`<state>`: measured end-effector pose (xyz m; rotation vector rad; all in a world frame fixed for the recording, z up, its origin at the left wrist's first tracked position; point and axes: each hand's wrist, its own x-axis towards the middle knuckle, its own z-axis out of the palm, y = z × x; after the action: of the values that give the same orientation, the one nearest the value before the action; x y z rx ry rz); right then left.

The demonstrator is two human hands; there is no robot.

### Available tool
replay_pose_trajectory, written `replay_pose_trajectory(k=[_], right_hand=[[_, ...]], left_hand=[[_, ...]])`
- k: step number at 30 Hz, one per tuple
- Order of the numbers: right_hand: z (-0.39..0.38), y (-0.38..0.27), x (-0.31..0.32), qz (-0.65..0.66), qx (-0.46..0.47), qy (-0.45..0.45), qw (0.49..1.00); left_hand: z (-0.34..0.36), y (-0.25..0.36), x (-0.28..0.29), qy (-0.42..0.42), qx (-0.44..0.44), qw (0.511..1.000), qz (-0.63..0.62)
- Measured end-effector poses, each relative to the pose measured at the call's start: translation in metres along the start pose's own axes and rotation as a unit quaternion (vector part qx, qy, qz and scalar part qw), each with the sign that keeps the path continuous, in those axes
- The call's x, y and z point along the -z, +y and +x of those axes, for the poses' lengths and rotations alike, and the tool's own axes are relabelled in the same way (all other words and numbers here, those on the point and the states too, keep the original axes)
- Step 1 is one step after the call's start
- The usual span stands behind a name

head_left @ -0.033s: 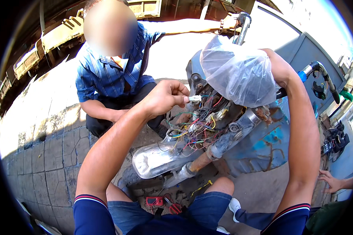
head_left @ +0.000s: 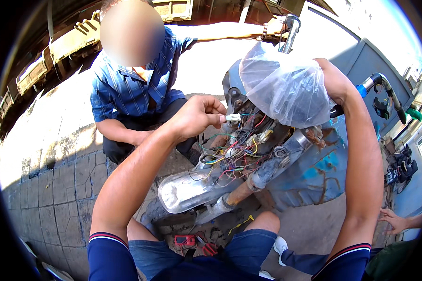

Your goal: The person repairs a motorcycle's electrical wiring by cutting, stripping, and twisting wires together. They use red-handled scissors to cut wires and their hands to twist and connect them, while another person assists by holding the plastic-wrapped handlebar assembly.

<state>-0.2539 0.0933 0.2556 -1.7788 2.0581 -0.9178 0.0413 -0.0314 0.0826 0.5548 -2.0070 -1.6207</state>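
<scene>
A white plastic connector (head_left: 233,117) is pinched between the thumb and fingers of my left hand (head_left: 202,114), above a tangle of coloured wires (head_left: 227,157) on a stripped motorbike front end. A clear plastic bag (head_left: 281,89) covers the part above the wires. My right hand (head_left: 333,82) reaches up behind the bag's right side, its fingers hidden. A metal fork tube (head_left: 279,159) runs diagonally below the wiring, beside a shiny metal mudguard-like piece (head_left: 183,192) and a worn blue, rusty panel (head_left: 305,182).
A person (head_left: 131,98) in a checked shirt crouches opposite, one hand on a handlebar end (head_left: 293,33); another handlebar (head_left: 394,96) juts right. Another person's hand (head_left: 396,220) is at the right edge. A red meter (head_left: 184,240) lies between my legs. Yellow metal bins (head_left: 70,42) stand behind on the left.
</scene>
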Motion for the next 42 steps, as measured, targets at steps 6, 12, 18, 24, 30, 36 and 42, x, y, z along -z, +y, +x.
replay_pose_trajectory(k=[6, 12, 18, 24, 30, 36, 42], right_hand=[[0.005, 0.003, -0.004, -0.043, 0.004, 0.06, 0.997], [0.01, 0.01, -0.009, -0.031, 0.0, 0.088, 0.996], [0.013, 0.01, -0.007, -0.043, -0.005, 0.06, 0.997], [-0.004, -0.005, -0.006, 0.032, -0.002, 0.015, 0.999], [-0.016, -0.01, -0.012, -0.016, -0.008, 0.058, 0.998], [-0.007, 0.006, -0.009, -0.027, 0.007, 0.06, 0.998], [-0.006, 0.008, -0.017, 0.02, -0.01, 0.064, 0.998]], left_hand=[[-0.002, -0.001, 0.001, -0.004, 0.002, 1.0, -0.021], [-0.003, 0.0, 0.002, 0.01, 0.008, 1.0, -0.008], [-0.003, -0.004, 0.0, 0.016, 0.0, 1.0, 0.022], [-0.006, -0.013, 0.004, 0.033, -0.004, 0.999, 0.02], [-0.011, -0.029, 0.011, 0.03, 0.01, 0.999, 0.014], [-0.024, -0.042, 0.013, 0.035, 0.012, 0.999, -0.037], [-0.028, -0.057, 0.018, 0.036, -0.002, 0.998, -0.052]])
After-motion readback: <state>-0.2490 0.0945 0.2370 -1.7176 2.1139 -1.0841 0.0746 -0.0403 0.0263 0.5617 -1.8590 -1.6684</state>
